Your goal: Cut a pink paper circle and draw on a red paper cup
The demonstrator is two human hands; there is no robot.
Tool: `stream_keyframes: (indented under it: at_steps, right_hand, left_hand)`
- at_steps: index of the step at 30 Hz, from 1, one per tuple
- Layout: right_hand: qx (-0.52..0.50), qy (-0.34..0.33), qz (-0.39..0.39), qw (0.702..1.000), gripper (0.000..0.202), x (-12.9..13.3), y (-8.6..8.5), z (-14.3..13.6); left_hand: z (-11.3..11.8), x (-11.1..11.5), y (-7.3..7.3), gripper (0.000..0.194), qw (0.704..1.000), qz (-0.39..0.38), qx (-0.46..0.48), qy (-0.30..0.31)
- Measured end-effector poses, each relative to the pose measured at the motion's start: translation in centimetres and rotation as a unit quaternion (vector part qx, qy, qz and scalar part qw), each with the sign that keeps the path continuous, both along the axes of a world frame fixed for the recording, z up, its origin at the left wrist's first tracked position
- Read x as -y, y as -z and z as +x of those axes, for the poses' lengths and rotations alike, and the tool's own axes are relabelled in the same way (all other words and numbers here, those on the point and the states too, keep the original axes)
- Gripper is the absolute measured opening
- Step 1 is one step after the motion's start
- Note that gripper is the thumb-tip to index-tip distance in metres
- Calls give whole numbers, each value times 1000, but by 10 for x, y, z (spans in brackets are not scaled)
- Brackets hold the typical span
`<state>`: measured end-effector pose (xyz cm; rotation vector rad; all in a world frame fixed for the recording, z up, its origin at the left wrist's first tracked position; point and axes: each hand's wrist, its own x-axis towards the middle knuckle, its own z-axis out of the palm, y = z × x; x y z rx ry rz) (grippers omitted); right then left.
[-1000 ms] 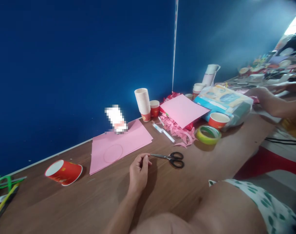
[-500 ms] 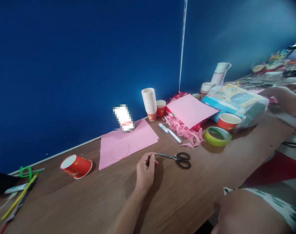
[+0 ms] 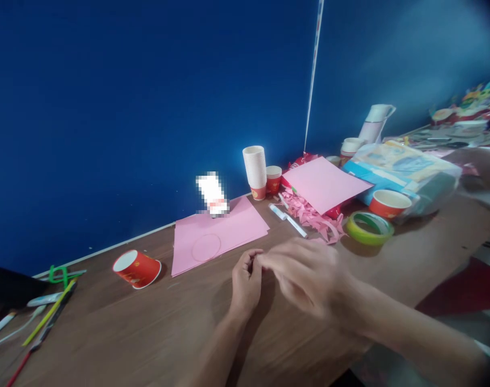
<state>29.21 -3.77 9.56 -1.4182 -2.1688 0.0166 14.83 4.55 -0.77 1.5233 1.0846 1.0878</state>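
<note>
My left hand [image 3: 247, 282] is over the middle of the brown table [image 3: 148, 333], its thumb and fingers curled together in a pinch; anything between them is too small to make out. Reaching in from the right, my right hand [image 3: 309, 277] is blurred, with its fingertips at the left hand's fingertips. The scissors cannot be seen; the right hand covers the place where they lay. Behind the left hand are pink sheets [image 3: 237, 231] with a circle drawn on them. A red paper cup [image 3: 138, 270] lies tilted to their left.
Stacked paper cups [image 3: 255, 169], white pens [image 3: 296, 226], pink scraps [image 3: 309, 212] and green tape [image 3: 369, 230] stand or lie behind my hands. A plastic package [image 3: 418, 177] is at right, near a person's blurred arm [image 3: 484, 166]. Pencils [image 3: 49, 314] lie at left.
My right hand has come up from the lower right to meet the left hand, hiding the scissors. The view has shifted slightly, while the left hand keeps its pinch.
</note>
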Motion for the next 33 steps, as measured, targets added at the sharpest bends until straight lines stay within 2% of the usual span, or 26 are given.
stream_keyframes:
  at_steps: [1,2,4,7,9,11,17,20,22,24,26,27,29,30,31,33]
  right_hand:
    - [36,16,-14,999,29,-8,5,5]
    - [69,58,-37,995,29,-14,13,12]
    - [146,98,-75,982,25,-21,35,27]
    - [191,105,-107,970,20,-24,69,44]
    - [195,109,-101,970,18,-25,82,48]
    - [194,112,-96,970,17,-28,87,47]
    - [211,157,-90,961,16,-46,86,40]
    - [219,184,-79,955,20,-49,90,38]
    - [217,195,-65,954,24,-48,94,37]
    - [211,198,-55,956,26,-46,95,37]
    - [202,197,-53,958,26,-44,95,36]
    - [196,197,-55,959,25,-43,94,36]
    - [185,195,-59,961,24,-42,92,36]
    - [180,194,-61,962,24,-42,91,36]
    - [175,194,-63,963,23,-42,91,36]
    - [166,194,-65,965,22,-42,91,36]
  left_hand:
    - [0,0,0,23,1000,-4,-1,4]
    - [0,0,1,25,1000,-7,-7,8]
    - [0,-1,2,27,1000,-11,-21,11]
    - [0,-1,3,27,999,0,-37,8]
    - [0,-1,3,28,999,5,-41,9]
    - [0,1,3,27,999,11,-40,4]
    - [-4,15,0,25,998,39,-51,5]
    - [-17,21,0,24,996,50,-74,16]
    - [-35,19,1,23,994,57,-91,-3]
    - [-62,10,0,25,988,76,-123,-59]
    - [-95,-6,-4,30,967,127,-156,-158]
    - [-113,-15,-8,36,947,156,-179,-217]
    - [-149,-36,-14,54,871,208,-235,-377]
    - [-166,-46,-17,65,837,214,-254,-435]
    - [-182,-56,-18,72,809,214,-271,-475]
    - [-208,-73,-17,86,786,162,-298,-517]
